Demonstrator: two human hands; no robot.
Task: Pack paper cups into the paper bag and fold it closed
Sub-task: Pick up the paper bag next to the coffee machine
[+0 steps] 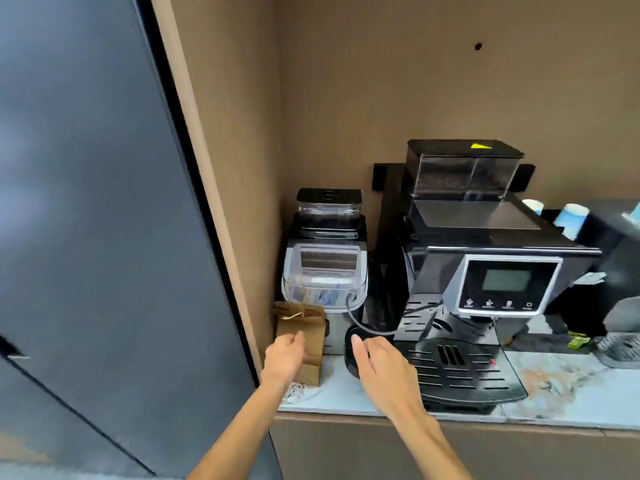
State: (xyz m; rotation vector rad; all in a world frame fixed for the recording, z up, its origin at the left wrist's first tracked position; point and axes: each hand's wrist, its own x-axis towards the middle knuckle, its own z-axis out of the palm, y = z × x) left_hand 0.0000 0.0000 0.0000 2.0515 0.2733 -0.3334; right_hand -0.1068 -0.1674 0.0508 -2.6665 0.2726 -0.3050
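Note:
A brown paper bag [306,332] with twine handles stands upright at the left end of the marble counter [554,382], its top crumpled. My left hand [284,355] is open right in front of the bag, fingers close to its face. My right hand [381,365] is open a little to the right, fingers spread above a black round pad. Paper cups [571,216] with white and blue sides show behind the coffee machine at the far right.
A small silver appliance [325,271] stands directly behind the bag. A large black coffee machine [485,278] with a drip tray fills the counter's middle. A brown wall panel bounds the left. A green packet [579,342] lies at the right.

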